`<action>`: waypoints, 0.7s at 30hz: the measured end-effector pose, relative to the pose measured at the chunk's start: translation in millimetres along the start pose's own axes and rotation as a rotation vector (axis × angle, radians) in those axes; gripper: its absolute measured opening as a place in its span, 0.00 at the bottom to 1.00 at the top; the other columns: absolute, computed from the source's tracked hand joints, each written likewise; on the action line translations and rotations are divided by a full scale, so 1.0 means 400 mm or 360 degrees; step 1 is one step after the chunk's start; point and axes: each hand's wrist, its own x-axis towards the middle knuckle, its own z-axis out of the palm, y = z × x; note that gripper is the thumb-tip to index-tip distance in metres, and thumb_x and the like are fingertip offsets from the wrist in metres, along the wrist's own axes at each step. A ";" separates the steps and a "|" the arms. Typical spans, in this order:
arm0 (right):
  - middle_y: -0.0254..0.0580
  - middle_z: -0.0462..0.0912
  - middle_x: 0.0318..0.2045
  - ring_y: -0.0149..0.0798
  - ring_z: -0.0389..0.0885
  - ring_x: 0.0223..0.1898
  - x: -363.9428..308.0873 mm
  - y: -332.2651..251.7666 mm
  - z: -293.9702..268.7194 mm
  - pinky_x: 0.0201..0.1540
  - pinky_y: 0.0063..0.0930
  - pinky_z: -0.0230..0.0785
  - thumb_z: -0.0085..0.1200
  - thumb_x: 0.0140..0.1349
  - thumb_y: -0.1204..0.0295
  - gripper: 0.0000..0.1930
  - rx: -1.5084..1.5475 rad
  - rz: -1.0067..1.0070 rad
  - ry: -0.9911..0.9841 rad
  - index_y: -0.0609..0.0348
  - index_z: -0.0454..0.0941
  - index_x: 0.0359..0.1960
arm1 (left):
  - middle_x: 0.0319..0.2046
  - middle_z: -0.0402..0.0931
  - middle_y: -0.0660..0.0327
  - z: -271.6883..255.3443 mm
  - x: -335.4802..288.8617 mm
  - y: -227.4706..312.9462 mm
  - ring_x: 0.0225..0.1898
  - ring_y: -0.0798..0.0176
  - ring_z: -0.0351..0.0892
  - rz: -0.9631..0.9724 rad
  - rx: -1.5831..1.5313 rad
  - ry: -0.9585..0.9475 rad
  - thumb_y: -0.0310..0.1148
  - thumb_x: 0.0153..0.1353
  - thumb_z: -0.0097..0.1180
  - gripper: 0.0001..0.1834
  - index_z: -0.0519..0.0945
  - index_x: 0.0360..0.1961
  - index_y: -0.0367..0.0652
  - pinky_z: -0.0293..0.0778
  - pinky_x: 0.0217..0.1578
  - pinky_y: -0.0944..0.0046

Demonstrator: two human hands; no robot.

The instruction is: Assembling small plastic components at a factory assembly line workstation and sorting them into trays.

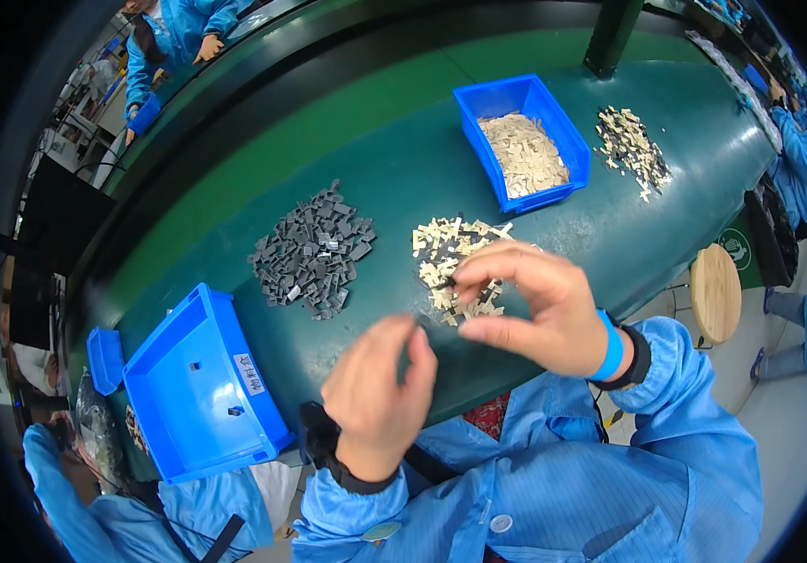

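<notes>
My left hand (380,389) is above the table's near edge, thumb and forefinger pinched together. A small dark piece (421,322) shows at its fingertips, mostly covered by them. To its right, my right hand (539,300) reaches over a pile of cream and black small pieces (445,242), its thumb and forefinger apart. One black bit shows by the forefinger's tip; whether it is touched I cannot tell. Left of this pile lies a heap of dark grey plastic parts (314,249).
A blue bin (563,141) of cream pieces stands beyond my right hand, with another cream-and-black pile (633,150) to its right. At left is a blue tray (173,375) with a few dark parts. A green post (614,38) rises at the back. Co-workers sit around.
</notes>
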 end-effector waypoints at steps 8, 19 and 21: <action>0.42 0.80 0.32 0.35 0.80 0.34 -0.047 -0.016 0.044 0.38 0.24 0.71 0.60 0.49 0.78 0.17 0.0405 0.0074 -0.0046 0.65 0.74 0.42 | 0.28 0.79 0.54 -0.040 -0.031 0.047 0.27 0.57 0.80 0.0025 -0.0421 -0.0069 0.17 0.41 0.62 0.10 0.78 0.29 0.34 0.77 0.28 0.67; 0.43 0.79 0.30 0.43 0.77 0.31 -0.050 -0.020 0.050 0.33 0.31 0.71 0.65 0.45 0.77 0.18 -0.0107 -0.0484 -0.0150 0.63 0.74 0.39 | 0.42 0.76 0.47 -0.063 -0.077 0.046 0.39 0.58 0.78 -0.1405 -0.2468 -0.0329 0.16 0.55 0.51 0.14 0.75 0.44 0.29 0.75 0.41 0.64; 0.44 0.79 0.31 0.43 0.77 0.31 -0.050 -0.013 0.050 0.34 0.31 0.71 0.66 0.44 0.76 0.19 -0.0102 -0.0508 -0.0159 0.63 0.75 0.39 | 0.41 0.76 0.46 -0.054 -0.088 0.034 0.39 0.58 0.78 -0.1404 -0.2402 -0.0339 0.17 0.56 0.51 0.13 0.75 0.44 0.29 0.76 0.41 0.64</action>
